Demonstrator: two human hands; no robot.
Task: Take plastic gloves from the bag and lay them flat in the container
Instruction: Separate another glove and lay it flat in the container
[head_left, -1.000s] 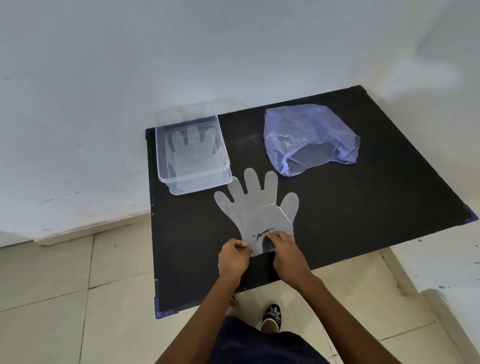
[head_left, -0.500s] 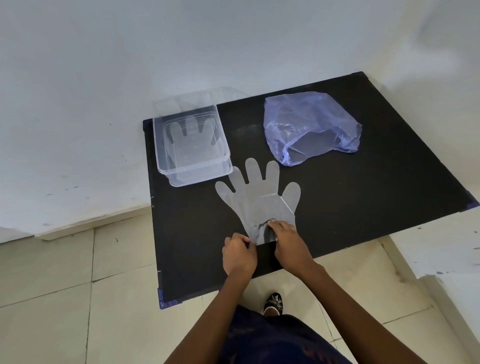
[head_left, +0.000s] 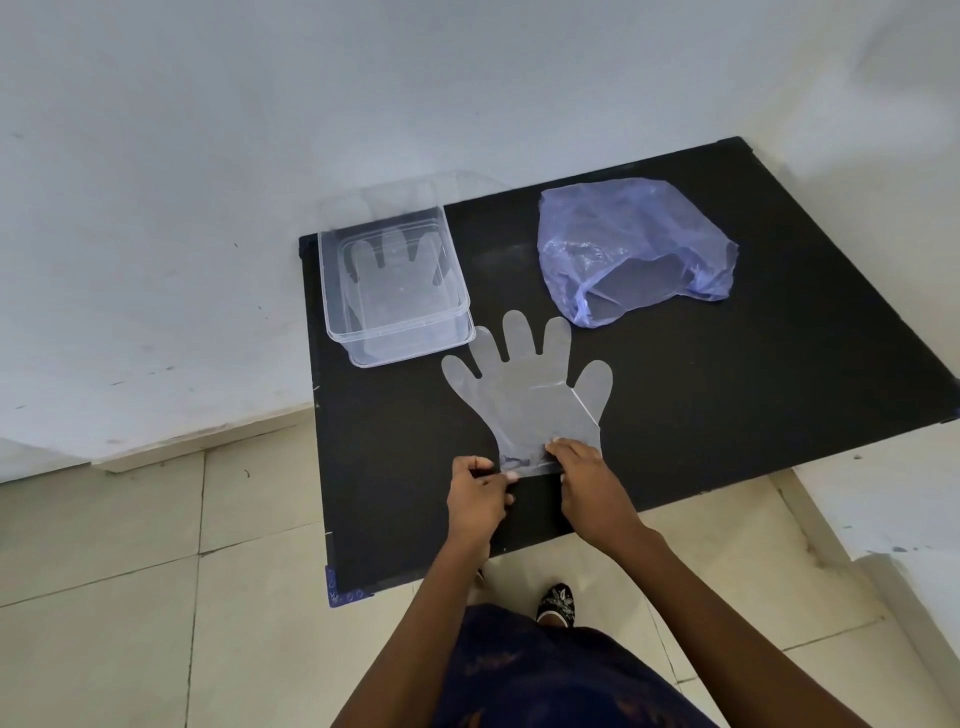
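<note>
A clear plastic glove (head_left: 530, 395) lies flat on the black table (head_left: 727, 374), fingers pointing away from me. My left hand (head_left: 478, 491) pinches the left corner of its cuff. My right hand (head_left: 584, 480) presses and pinches the cuff's right side. A clear rectangular container (head_left: 332, 291) stands at the table's far left with another glove (head_left: 395, 280) lying flat inside. A crumpled blue-violet plastic bag (head_left: 628, 244) lies at the back middle, its mouth open toward me.
The table stands against a white wall, with tiled floor to its left and in front. Its near edge runs just below my hands. My foot in a dark patterned shoe (head_left: 556, 600) shows under the table edge.
Both hands stay at the glove's cuff with small finger shifts, the left thumb and fingers now pinching the corner. The view has tilted slightly; the glove, container and bag have not moved.
</note>
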